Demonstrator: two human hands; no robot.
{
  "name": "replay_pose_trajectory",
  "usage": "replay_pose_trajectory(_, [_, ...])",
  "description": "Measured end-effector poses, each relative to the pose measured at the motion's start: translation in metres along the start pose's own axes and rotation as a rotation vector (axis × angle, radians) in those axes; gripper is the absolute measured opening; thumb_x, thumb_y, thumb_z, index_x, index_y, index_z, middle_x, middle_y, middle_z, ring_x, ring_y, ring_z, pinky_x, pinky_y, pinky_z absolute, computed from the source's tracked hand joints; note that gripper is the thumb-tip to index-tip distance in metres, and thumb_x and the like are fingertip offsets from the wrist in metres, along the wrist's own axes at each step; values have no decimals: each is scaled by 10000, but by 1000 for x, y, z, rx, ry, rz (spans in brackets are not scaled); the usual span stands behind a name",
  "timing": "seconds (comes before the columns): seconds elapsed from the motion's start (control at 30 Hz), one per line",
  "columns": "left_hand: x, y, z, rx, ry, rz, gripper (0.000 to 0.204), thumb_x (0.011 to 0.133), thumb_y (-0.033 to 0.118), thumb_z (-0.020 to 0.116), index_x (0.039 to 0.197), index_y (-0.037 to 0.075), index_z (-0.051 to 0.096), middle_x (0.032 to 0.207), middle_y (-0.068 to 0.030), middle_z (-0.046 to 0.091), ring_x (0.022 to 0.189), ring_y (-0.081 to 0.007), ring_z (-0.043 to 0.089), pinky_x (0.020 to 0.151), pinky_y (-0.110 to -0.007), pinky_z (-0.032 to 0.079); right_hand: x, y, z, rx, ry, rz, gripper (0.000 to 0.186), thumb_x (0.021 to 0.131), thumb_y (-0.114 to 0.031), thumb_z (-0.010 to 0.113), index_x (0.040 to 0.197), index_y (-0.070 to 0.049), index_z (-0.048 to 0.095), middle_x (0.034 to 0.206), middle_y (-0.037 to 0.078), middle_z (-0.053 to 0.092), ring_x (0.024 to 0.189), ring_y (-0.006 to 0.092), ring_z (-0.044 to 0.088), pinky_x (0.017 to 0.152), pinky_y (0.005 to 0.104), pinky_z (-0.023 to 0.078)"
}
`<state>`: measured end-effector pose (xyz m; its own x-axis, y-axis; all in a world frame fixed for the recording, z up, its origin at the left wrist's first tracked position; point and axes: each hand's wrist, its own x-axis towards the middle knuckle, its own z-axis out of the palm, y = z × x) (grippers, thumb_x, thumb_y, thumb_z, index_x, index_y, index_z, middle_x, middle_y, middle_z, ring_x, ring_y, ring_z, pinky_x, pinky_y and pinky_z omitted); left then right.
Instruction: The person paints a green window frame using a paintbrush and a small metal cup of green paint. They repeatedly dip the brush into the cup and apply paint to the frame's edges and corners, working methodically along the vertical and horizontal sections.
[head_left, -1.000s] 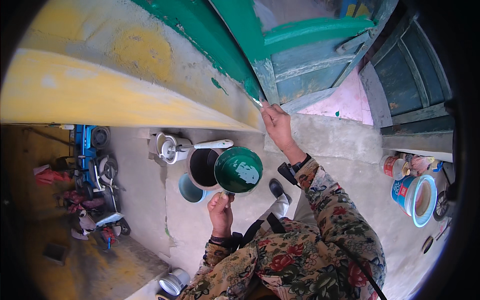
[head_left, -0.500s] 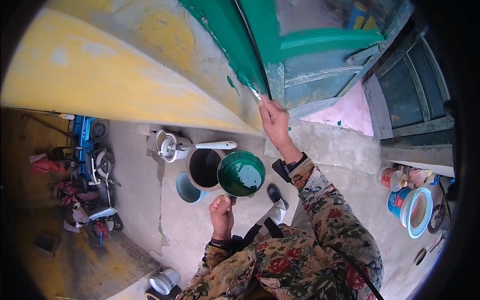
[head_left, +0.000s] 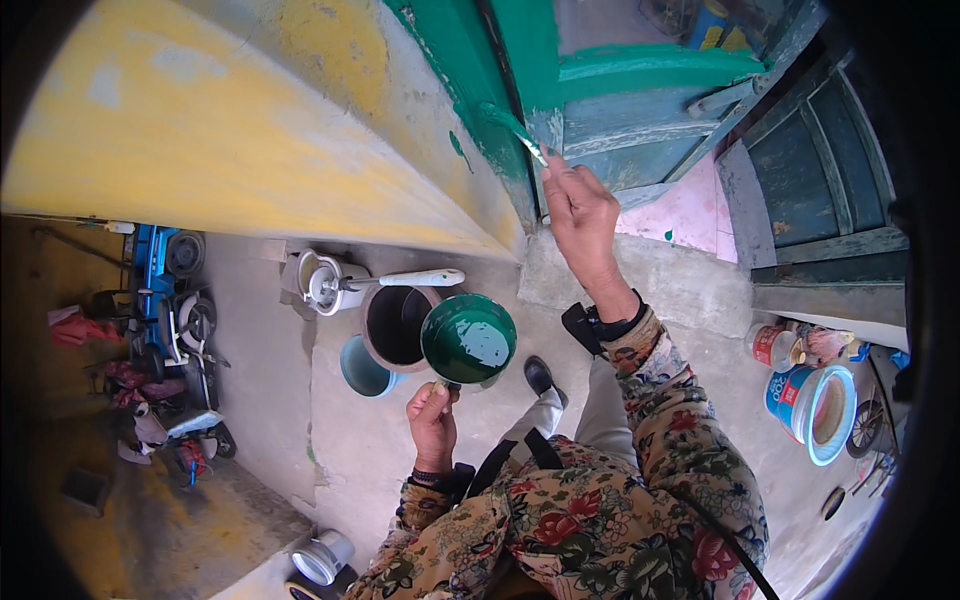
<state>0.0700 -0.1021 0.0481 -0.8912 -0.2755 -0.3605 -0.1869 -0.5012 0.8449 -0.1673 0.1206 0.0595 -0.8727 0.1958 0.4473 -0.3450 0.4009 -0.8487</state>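
My right hand [head_left: 584, 212] is closed on the handle of a paintbrush [head_left: 530, 145]. The green bristles of the brush touch the door frame [head_left: 470, 85], which is coated in wet-looking green down to about that spot. Below the brush, the frame looks duller. My left hand [head_left: 433, 425] is closed round the short handle of a round pan [head_left: 468, 340] of green paint, held level in front of me. Beside the frame stands a door [head_left: 625, 130], green on its upper part and worn blue-grey lower down.
Left of the pan are a dark-mouthed pot [head_left: 397, 325], a light-blue bucket [head_left: 365, 368] and a white bucket [head_left: 335, 285]. A yellow wall [head_left: 250, 150] runs along the left. At the right, a blue-and-white bucket [head_left: 828, 415] stands on the concrete. A tricycle [head_left: 180, 320] is far left.
My right hand has moved slightly right, and the brush now meets the frame higher up, nearer the crack by the door. The pan is a little further left in view.
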Motion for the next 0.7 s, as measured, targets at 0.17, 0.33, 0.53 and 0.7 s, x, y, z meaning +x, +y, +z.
replay_pose_trajectory(0.17, [0,-1,-1,-1,-17,10,313,895,138,625,624,72,482,650,-7,480,718,-155,478,780,-306,391,-42,70,35,-180,-43,92,285,868,-54,603,1145,-71,668,666,137,543,555,240,528,542,332,439])
replay_pose_trajectory(0.33, [-2,1,-6,54,33,-22,317,896,147,624,619,76,487,645,-6,482,719,-152,482,792,-318,396,-42,82,34,-194,-134,130,261,848,-70,595,1094,-72,685,715,166,590,627,330,603,570,416,473])
replay_pose_trajectory(0.53, [5,4,1,-3,-20,23,314,893,145,625,620,76,485,639,-5,474,719,-148,477,796,-319,396,30,-28,-3,4,-18,-47,256,862,-68,631,1112,-80,686,665,149,547,556,274,550,522,363,442])
replay_pose_trajectory(0.7, [4,8,6,-19,-41,36,314,892,142,625,621,75,481,639,-5,471,721,-149,473,793,-318,392,17,-11,10,-36,30,-102,287,863,-72,632,1147,-93,670,665,144,541,556,279,559,513,376,445])
